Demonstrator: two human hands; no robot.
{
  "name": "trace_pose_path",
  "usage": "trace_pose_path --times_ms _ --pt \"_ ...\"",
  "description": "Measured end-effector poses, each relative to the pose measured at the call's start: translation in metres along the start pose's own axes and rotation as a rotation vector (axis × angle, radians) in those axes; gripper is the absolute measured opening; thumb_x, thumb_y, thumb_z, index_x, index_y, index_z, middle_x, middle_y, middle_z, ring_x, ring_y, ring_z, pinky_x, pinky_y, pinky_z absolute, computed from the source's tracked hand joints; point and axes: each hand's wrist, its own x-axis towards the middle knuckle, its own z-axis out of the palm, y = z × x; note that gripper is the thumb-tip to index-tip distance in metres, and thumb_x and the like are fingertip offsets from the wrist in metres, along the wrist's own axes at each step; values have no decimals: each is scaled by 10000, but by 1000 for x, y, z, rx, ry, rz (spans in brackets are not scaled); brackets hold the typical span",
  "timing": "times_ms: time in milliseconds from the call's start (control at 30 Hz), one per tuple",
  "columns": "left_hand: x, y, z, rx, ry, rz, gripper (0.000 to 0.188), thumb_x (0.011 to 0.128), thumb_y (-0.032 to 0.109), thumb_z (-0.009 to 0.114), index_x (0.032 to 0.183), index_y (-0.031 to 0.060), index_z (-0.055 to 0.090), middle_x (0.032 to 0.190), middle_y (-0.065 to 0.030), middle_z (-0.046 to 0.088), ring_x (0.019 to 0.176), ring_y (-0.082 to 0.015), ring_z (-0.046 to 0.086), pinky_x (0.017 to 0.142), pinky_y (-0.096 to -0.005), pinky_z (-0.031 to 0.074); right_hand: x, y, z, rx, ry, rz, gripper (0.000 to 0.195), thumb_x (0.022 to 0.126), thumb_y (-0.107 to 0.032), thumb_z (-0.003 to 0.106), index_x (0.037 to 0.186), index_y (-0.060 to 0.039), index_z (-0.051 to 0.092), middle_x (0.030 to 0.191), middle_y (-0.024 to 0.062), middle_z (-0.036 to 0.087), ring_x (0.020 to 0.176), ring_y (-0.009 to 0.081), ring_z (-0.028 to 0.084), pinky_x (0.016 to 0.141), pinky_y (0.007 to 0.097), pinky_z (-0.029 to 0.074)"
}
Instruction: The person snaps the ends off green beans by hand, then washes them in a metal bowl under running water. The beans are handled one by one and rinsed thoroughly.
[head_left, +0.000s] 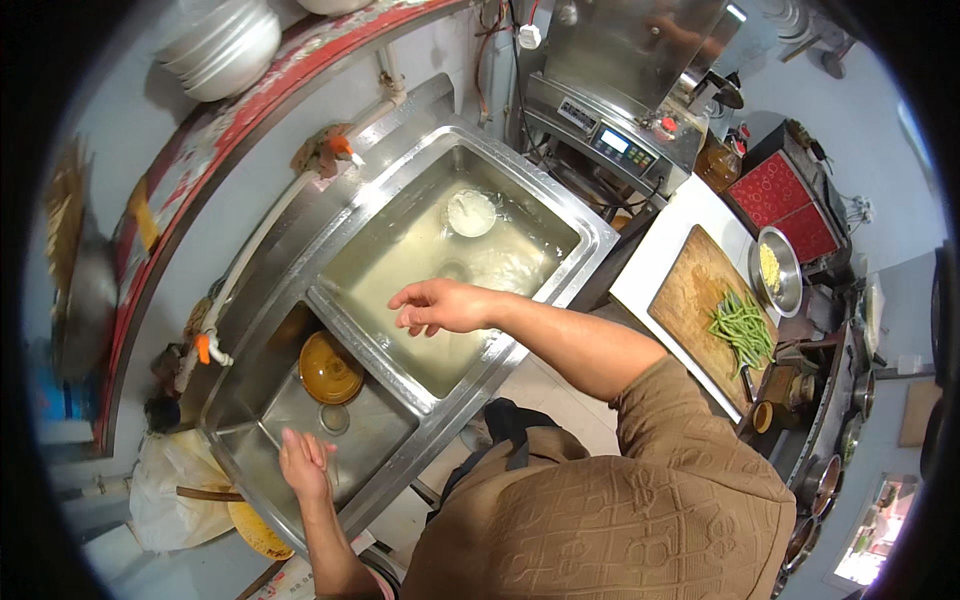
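My right hand (442, 306) hangs over the larger sink basin (592, 238), its fingers loosely curled and holding nothing that I can see. Cloudy water (390, 259) fills much of that basin. A round white thing (471, 212), perhaps a bowl, shows in the water towards the far side. Over the smaller basin (375, 442) is my left hand (306, 463), with no object visible in it and the thumb apart from the fingers. An amber-brown bowl (330, 367) rests in this basin beside the round drain (334, 418).
Two taps with orange handles, a far tap (341, 146) and a near tap (204, 349), line the wall side. Stacked white bowls (232, 60) sit on a red-edged shelf. Rightward, green beans (741, 330) lie on a wooden cutting board (690, 277) beside a metal bowl (787, 262).
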Motion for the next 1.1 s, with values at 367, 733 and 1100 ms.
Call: trace_pose_path --times_ms 367,733,1100 --pt "14 61 124 -189 -546 198 584 846 114 539 1377 1 322 1291 -165 467 1209 -263 452 1038 -399 335 -82 122 48 -47 304 267 330 896 -180 565 1167 6 545 941 66 638 853 126 597 733 272 487" --pt "117 -122 151 -198 -94 -813 907 861 728 262 1407 4 284 1391 -201 397 1243 -312 437 1012 -428 354 -35 169 -83 -547 614 165 342 839 -260 530 1089 -43 615 1051 190 638 1000 346 594 880 401 460" --pt "148 -281 155 -715 148 -854 726 899 632 366 1259 1 383 1215 -224 476 1048 -388 538 932 -470 438 93 262 -71 325 386 150 279 938 -214 435 1069 -11 575 936 126 627 864 235 599 755 323 474"
